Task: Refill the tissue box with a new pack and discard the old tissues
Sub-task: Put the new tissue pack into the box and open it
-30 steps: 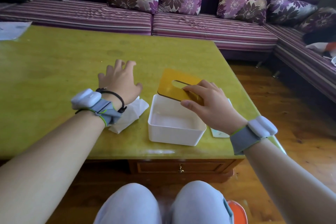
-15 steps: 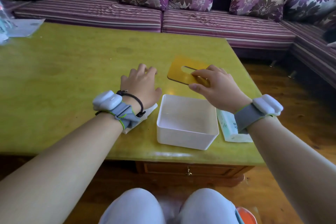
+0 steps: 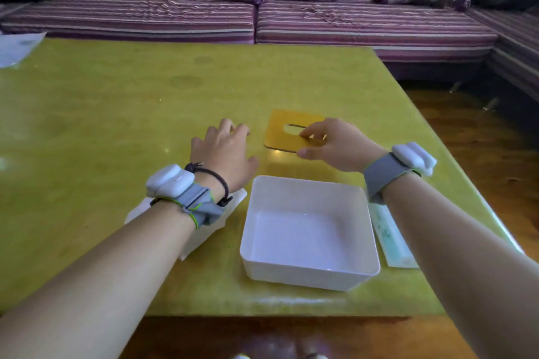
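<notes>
The white tissue box (image 3: 309, 272) stands open and empty near the table's front edge. Its yellow slotted lid (image 3: 287, 132) is held just above the table beyond the box, pinched at its near right corner by my right hand (image 3: 335, 144). My left hand (image 3: 223, 151) rests flat on the table with fingers spread, left of the lid. Loose white old tissues (image 3: 192, 237) lie under my left wrist and forearm, left of the box. A new tissue pack (image 3: 392, 237) in pale green wrap lies right of the box, partly hidden by my right forearm.
The yellow-green table (image 3: 116, 102) stretches far to the left and back. A white paper (image 3: 17, 48) lies at its far left corner. A purple striped sofa (image 3: 320, 23) with floral cushions wraps the far and right sides. Wooden floor (image 3: 481, 137) lies to the right.
My right hand has carried the lid off the box and away toward the table's middle, lowering it close to the tabletop. My left hand has stayed flat over the old tissues.
</notes>
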{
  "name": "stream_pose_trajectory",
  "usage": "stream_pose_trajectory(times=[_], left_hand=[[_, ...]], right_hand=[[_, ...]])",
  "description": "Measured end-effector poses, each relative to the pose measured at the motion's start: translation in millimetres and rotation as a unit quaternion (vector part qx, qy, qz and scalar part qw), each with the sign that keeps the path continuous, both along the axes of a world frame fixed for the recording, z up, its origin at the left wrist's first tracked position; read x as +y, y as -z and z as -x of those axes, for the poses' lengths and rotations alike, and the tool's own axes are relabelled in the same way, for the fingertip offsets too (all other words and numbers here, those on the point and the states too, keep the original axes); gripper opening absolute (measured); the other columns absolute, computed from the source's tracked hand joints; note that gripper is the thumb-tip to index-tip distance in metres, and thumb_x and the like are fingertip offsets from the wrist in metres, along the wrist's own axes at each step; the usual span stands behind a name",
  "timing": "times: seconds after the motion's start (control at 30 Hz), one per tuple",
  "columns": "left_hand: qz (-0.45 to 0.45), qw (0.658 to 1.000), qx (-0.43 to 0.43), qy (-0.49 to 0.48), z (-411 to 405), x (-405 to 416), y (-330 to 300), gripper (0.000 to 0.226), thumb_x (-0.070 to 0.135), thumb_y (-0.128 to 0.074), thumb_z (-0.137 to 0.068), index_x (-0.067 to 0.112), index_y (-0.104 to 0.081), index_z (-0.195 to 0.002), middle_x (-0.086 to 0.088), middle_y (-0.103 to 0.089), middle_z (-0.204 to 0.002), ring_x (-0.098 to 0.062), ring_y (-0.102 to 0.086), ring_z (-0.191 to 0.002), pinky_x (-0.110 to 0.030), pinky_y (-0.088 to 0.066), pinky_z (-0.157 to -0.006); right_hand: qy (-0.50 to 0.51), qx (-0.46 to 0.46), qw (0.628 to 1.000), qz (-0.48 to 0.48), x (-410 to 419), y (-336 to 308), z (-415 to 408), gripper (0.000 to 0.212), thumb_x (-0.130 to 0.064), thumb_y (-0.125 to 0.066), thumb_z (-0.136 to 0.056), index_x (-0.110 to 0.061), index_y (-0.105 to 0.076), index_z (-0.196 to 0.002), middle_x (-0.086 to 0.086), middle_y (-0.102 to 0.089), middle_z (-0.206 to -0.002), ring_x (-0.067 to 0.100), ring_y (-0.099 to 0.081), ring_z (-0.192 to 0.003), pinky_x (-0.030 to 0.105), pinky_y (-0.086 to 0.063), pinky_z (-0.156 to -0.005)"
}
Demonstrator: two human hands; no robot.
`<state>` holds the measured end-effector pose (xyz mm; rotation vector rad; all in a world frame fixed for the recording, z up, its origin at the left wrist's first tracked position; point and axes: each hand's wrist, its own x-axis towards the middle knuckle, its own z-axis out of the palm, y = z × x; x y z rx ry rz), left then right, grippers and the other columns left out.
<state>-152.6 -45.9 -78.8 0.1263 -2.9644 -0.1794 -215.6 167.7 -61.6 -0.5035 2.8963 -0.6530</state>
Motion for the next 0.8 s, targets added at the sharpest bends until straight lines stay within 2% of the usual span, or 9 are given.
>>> stream_pose_trajectory(times=[0.1,0.27,0.4,0.5,0.8], left_hand=[[-0.002,1.0,-0.009,-0.004,8,0,10,0.047,0.045,-0.054,-0.082,0.029,-0.048,-0.126,-0.003,-0.046,-0.126,-0.029,-0.047,-0.117,-0.044,-0.037,-0.089],[-0.004,1.0,-0.017,-0.004,15,2,15,0.047,0.045,-0.054,-0.082,0.029,-0.048,-0.126,-0.003,-0.046,-0.126,-0.03,-0.046,-0.117,-0.044,-0.036,-0.09],[-0.001,1.0,-0.016,-0.008,17,2,11,0.048,0.046,-0.055,-0.081,0.029,-0.048,-0.125,-0.003,-0.045,-0.126,-0.03,-0.046,-0.116,-0.045,-0.036,-0.091],[0.001,1.0,-0.017,-0.003,14,4,6,0.047,0.045,-0.055,-0.082,0.029,-0.048,-0.126,-0.003,-0.045,-0.127,-0.03,-0.047,-0.116,-0.044,-0.036,-0.09],[-0.017,1.0,0.013,0.016,-7,24,-29,0.047,0.045,-0.055,-0.084,0.027,-0.049,-0.127,-0.004,-0.045,-0.13,-0.031,-0.046,-0.119,-0.045,-0.036,-0.091]], right_hand=[[0.002,-0.046,0.999,-0.01,2,15,13,0.053,-0.047,-0.077,-0.075,-0.029,-0.065,-0.124,-0.004,-0.055,-0.104,0.023,-0.056,-0.106,0.031,-0.044,-0.088],[-0.031,-0.081,0.995,-0.052,2,25,18,0.054,-0.045,-0.079,-0.074,-0.026,-0.065,-0.124,-0.004,-0.057,-0.102,0.02,-0.05,-0.098,0.028,-0.039,-0.082],[-0.029,-0.077,0.995,-0.057,3,22,19,0.051,-0.041,-0.08,-0.074,-0.025,-0.067,-0.121,-0.004,-0.059,-0.102,0.022,-0.055,-0.102,0.03,-0.043,-0.086],[-0.028,-0.09,0.995,-0.04,2,18,13,0.047,-0.04,-0.077,-0.077,-0.025,-0.067,-0.12,-0.003,-0.064,-0.109,0.021,-0.058,-0.106,0.032,-0.046,-0.092],[0.014,-0.034,0.999,0.01,34,-25,-28,0.043,-0.042,-0.072,-0.082,-0.026,-0.064,-0.121,0.0,-0.059,-0.115,0.02,-0.056,-0.103,0.034,-0.046,-0.091]])
